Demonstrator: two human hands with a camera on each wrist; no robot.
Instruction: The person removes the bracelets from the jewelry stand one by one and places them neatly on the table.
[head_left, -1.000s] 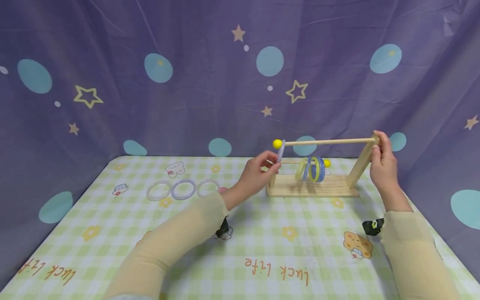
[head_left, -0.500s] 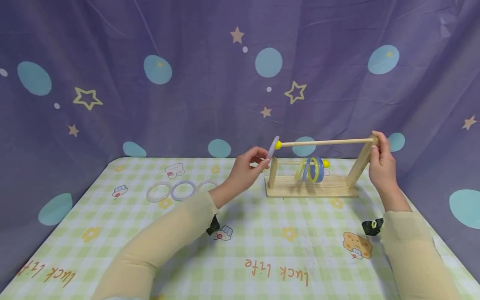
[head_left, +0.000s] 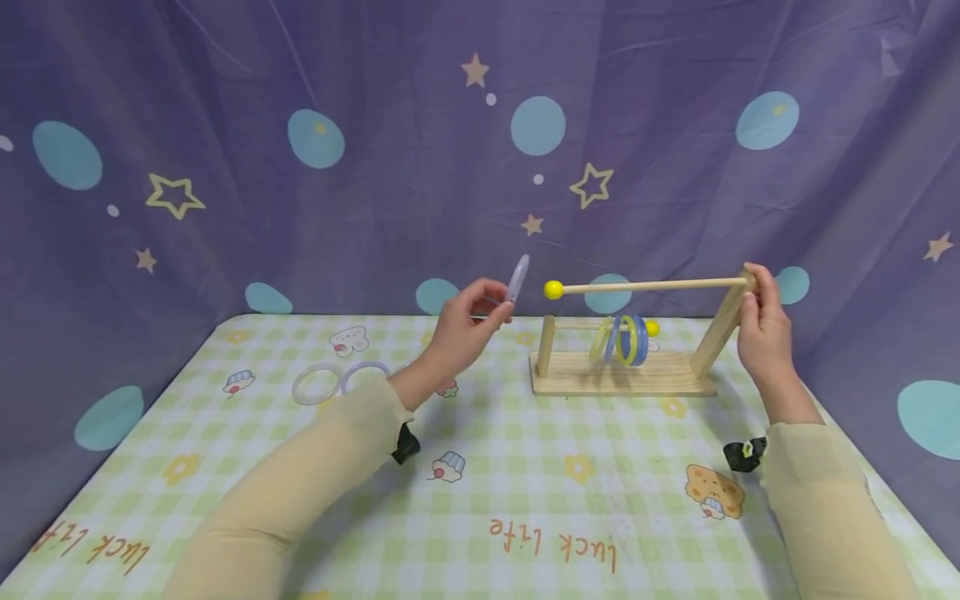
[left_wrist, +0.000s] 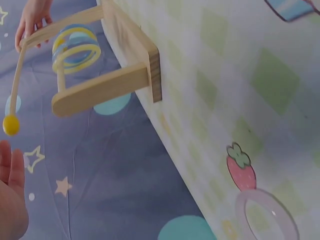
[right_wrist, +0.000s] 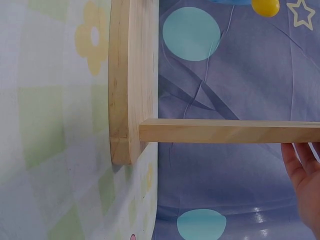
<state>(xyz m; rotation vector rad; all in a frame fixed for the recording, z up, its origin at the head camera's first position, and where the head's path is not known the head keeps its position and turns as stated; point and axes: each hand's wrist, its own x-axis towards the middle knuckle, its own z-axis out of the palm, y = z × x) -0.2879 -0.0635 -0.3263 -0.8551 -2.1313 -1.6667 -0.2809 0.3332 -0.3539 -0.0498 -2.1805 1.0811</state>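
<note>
My left hand (head_left: pixel 462 332) pinches a pale purple ring (head_left: pixel 518 277) between thumb and fingers, in the air left of the wooden stand (head_left: pixel 622 383). The ring is seen nearly edge-on, apart from the yellow ball (head_left: pixel 553 289) that tips the upper rod (head_left: pixel 652 285). No ring is on that upper rod. My right hand (head_left: pixel 767 329) holds the top of the stand's tall right post (head_left: pixel 723 325). Several yellow and blue rings (head_left: pixel 628 340) hang on the lower rod, near its yellow end ball (head_left: pixel 653 328). In the right wrist view, fingers (right_wrist: pixel 295 162) lie against the post (right_wrist: pixel 225 131).
Left of the stand, a clear ring (head_left: pixel 316 384) and a purple ring (head_left: pixel 366 367) lie on the checked tablecloth (head_left: pixel 525 458). Another pale ring (left_wrist: pixel 267 212) shows in the left wrist view, mostly behind my left arm in the head view. A purple curtain (head_left: pixel 375 225) hangs behind.
My left hand has drawn the pale purple ring leftward off the upper rod, past its yellow ball, then away to the left and up. My right hand stays on the post.
</note>
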